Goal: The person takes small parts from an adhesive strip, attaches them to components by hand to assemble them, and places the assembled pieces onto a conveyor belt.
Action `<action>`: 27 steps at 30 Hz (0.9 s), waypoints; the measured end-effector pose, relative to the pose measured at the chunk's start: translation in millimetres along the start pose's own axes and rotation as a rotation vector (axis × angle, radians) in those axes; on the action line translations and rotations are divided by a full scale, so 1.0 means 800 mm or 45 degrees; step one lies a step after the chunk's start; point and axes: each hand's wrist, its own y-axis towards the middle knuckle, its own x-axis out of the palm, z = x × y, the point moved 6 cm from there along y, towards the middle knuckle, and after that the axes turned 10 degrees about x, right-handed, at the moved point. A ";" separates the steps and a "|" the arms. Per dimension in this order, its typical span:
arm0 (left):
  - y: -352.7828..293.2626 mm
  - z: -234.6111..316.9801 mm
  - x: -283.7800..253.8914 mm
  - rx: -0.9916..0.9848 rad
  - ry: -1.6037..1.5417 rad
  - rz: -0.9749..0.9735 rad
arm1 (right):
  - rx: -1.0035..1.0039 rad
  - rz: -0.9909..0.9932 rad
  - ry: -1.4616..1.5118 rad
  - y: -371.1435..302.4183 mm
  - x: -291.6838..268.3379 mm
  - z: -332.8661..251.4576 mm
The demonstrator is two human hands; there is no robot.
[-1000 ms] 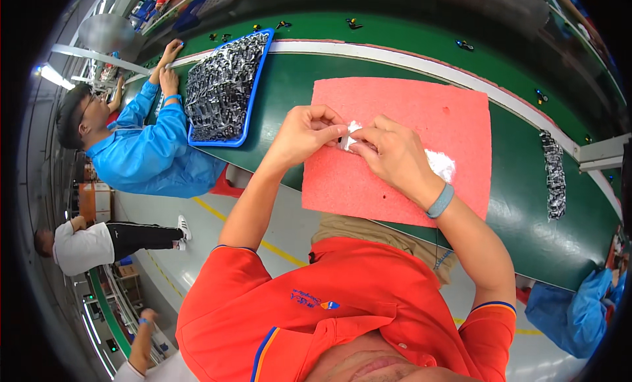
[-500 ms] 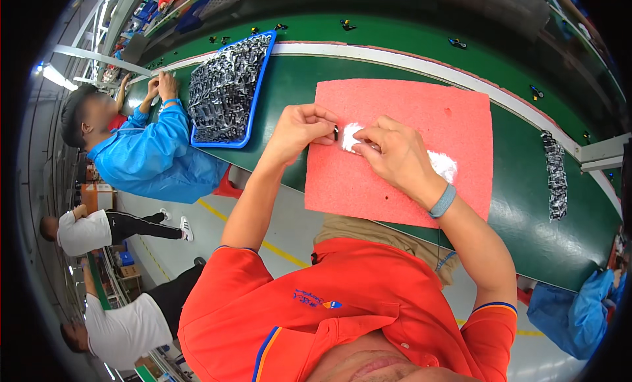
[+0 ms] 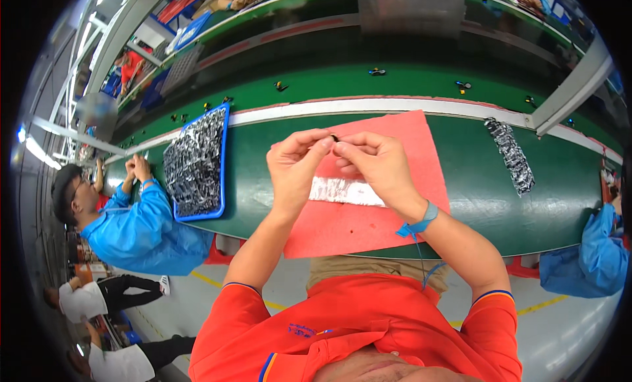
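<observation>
Above a pink foam sheet (image 3: 368, 230) my two hands meet fingertip to fingertip. My left hand (image 3: 295, 171) is closed, pinching a small black part (image 3: 334, 138) between thumb and index finger. Closed in a pinch too, my right hand (image 3: 382, 164) grips the same part from the other side. Fingers cover most of the part, so its exact kind does not show. Under the hands a shiny silver-clear strip (image 3: 347, 191) lies across the foam, partly covered by my right hand. A blue band (image 3: 421, 222) circles my right wrist.
A blue tray (image 3: 220, 196) heaped with black wrapped pieces stands left on the green bench (image 3: 247, 184). A strip of similar pieces (image 3: 511, 159) lies to the right. Beyond a white rail (image 3: 395, 105), small parts sit on a green belt. Co-workers in blue (image 3: 141, 227) sit at both sides.
My right hand has come off the silver strip and joined my left at the small black part. The view has tilted, showing more of the far side.
</observation>
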 end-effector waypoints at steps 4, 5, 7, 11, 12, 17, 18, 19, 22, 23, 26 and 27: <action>0.049 -0.017 0.036 -0.117 0.307 -0.228 | -0.088 0.176 -0.119 0.001 -0.065 -0.002; 0.072 -0.026 0.042 -0.124 0.546 -0.348 | -0.100 0.194 -0.107 0.003 -0.081 0.000; 0.127 -0.059 0.062 -0.070 0.578 -0.410 | -0.356 0.440 -0.519 -0.006 -0.117 -0.019; 0.208 -0.126 0.123 0.242 1.183 -0.506 | -0.588 0.653 -0.769 -0.013 -0.148 -0.035; 0.218 -0.139 0.138 0.111 1.260 -0.610 | -0.550 0.692 -0.819 -0.018 -0.151 -0.038; 0.293 -0.261 0.047 0.199 1.718 -0.694 | -0.819 0.511 -0.737 0.010 -0.125 -0.026; 0.305 -0.268 0.049 0.301 1.613 -0.793 | -0.831 0.582 -0.664 0.009 -0.124 -0.029; 0.304 -0.284 0.053 0.010 1.382 -0.792 | -0.853 0.616 -0.654 0.002 -0.130 -0.030; 0.281 -0.268 0.085 0.050 1.199 -0.759 | -0.847 0.728 -0.672 -0.002 -0.138 -0.032; 0.281 -0.257 0.083 0.156 1.348 -0.733 | -0.877 0.712 -0.671 -0.002 -0.134 -0.035; 0.272 -0.249 0.076 0.175 1.290 -0.726 | -0.902 0.752 -0.624 0.006 -0.138 -0.039; 0.275 -0.245 0.077 0.177 1.191 -0.718 | -0.925 0.794 -0.595 0.010 -0.142 -0.042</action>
